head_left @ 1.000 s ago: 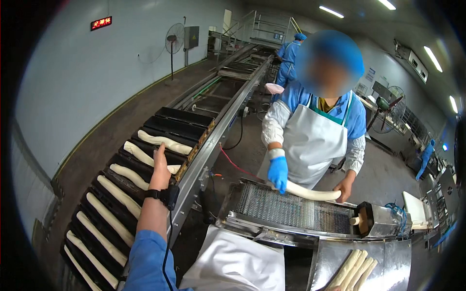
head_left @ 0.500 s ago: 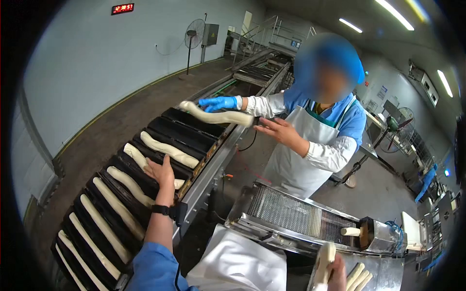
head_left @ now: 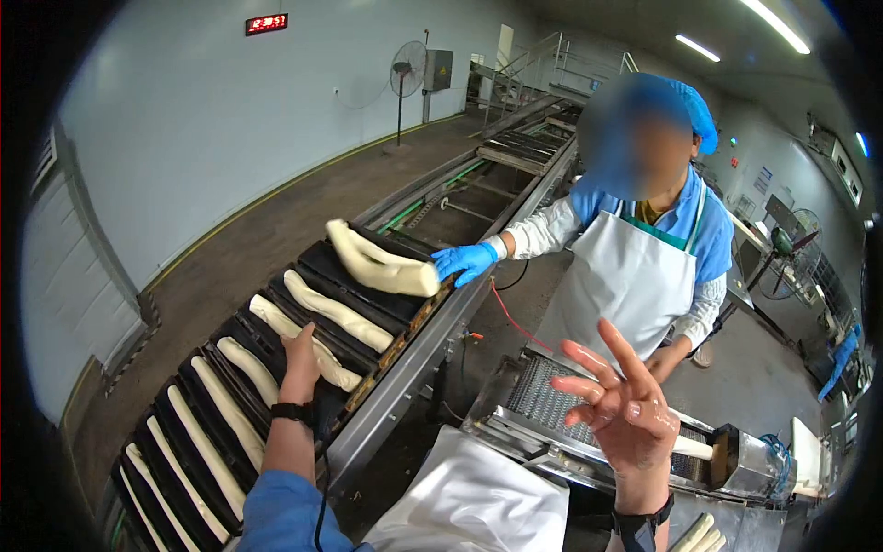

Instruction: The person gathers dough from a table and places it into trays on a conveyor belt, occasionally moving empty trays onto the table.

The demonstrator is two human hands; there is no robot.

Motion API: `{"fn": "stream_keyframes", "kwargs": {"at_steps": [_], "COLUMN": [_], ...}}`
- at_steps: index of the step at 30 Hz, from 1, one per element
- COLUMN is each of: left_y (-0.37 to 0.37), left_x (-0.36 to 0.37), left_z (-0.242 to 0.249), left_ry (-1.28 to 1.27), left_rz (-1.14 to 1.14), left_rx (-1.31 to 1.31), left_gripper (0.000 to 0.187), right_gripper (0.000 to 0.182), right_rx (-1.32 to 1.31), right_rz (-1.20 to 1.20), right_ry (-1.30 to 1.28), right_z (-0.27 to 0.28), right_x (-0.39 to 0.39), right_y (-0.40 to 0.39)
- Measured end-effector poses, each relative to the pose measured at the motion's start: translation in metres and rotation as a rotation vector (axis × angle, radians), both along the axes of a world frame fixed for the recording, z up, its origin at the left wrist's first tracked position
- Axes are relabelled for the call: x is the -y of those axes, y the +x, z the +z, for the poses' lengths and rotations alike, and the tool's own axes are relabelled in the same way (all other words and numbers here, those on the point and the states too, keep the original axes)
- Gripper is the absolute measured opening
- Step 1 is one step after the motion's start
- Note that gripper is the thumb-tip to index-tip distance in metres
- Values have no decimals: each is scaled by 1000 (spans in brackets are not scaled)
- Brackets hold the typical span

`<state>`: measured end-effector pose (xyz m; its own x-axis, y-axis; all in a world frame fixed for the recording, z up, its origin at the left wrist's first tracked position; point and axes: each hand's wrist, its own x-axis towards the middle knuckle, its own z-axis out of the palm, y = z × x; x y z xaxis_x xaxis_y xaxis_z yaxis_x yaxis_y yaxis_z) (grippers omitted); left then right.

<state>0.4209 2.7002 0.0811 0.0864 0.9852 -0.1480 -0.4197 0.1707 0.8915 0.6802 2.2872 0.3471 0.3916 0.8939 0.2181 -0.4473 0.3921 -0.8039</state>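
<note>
My left hand (head_left: 302, 357) rests at a strip of pale dough (head_left: 336, 366) lying in a black pan; its thumb stands out, and the other fingers are partly hidden. My right hand (head_left: 618, 409) is raised over the small conveyor, empty and wet-looking, its fingers spread. Farther up the row, a thick piece of dough (head_left: 405, 276) that looks doubled is over another pan (head_left: 317, 262). A co-worker's blue-gloved hand (head_left: 464, 262) is at its near end. Between these lies another dough strip (head_left: 336, 311).
Several dough strips (head_left: 193, 423) fill the pans toward the lower left. A metal rail (head_left: 432, 327) borders the pan line. The co-worker in a white apron (head_left: 616, 276) stands across the small mesh conveyor (head_left: 543, 391). More dough pieces (head_left: 699, 534) lie at the lower right.
My right hand has let go of its dough and risen, open. The co-worker's bare hand has dropped, and dough is now over the far pan beside the glove. My left hand stays at the same strip.
</note>
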Motion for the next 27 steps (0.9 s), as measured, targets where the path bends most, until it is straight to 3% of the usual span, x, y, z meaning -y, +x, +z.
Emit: {"fn": "stream_keyframes", "kwargs": {"at_steps": [1, 4, 5, 6, 8, 10, 11, 12, 13, 14, 16, 18, 19, 20, 21, 22, 23, 24, 26, 27], "left_y": [-5, -21, -13, -19, 12, 26, 42, 58, 70, 85, 114, 124, 119, 118, 120, 119, 104, 87, 85, 72], "left_x": [6, 10, 22, 0, 38, 26, 27, 26, 8, -2, 0, -40, -79, -107, -106, -103, -118, -130, -116, -136], "left_z": [11, 20, 35, 12, 76, 61, 71, 83, 66, 62, 82, 41, -3, -34, -25, -16, -37, -52, -24, -56], "left_ry": [-134, -166, -141, -123, -107, 181, 177, 176, 145, 161, 13, -17, -23, -32, -123, -216, -206, -188, -349, -283], "left_rz": [36, -23, 133, 180, 204, 153, 77, 2, -115, -96, -96, -24, 21, 71, 158, 247, 126, 9, 132, 70], "left_rx": [-73, -51, -194, -446, -589, -604, -508, -410, -181, -321, -404, -459, -453, -446, -577, -715, -464, -211, -359, -296], "left_gripper": [78, 84, 88, 87, 80, 78, 78, 78, 80, 84, 85, 89, 89, 90, 88, 86, 83, 80, 63, 65], "right_gripper": [93, 87, 84, 81, 75, 79, 81, 87, 90, 93, 104, 112, 112, 75, 47, 47, 49, 52, 56, 60], "right_rx": [19, 12, 26, 51, 130, 256, 312, 459, 871, 1300, 1166, 1194, 1178, 1598, 2026, 2018, 1212, 409, 371, 353], "right_rz": [-64, -326, -409, -537, -763, -971, -1048, -1093, -1182, -1244, -1237, -1298, -1318, -1399, -1442, -1443, -1515, -1466, -1409, -1345], "right_ry": [-35, -215, -274, -366, -548, -822, -902, -977, -1136, -1280, -1630, -1940, -1952, -1869, -1729, -1747, -1993, -2042, -1909, -1770], "right_z": [-12, -60, -81, -98, -142, -183, -223, -233, -255, -276, -273, -266, -244, -217, -203, -220, -248, -269, -260, -249], "right_x": [9, 43, 57, 70, 107, 153, 188, 209, 245, 276, 320, 359, 357, 345, 338, 364, 403, 427, 432, 423], "right_y": [7, 35, 48, 59, 83, 103, 126, 123, 127, 129, 109, 74, 50, 21, 7, 4, 0, -4, -11, -5]}}
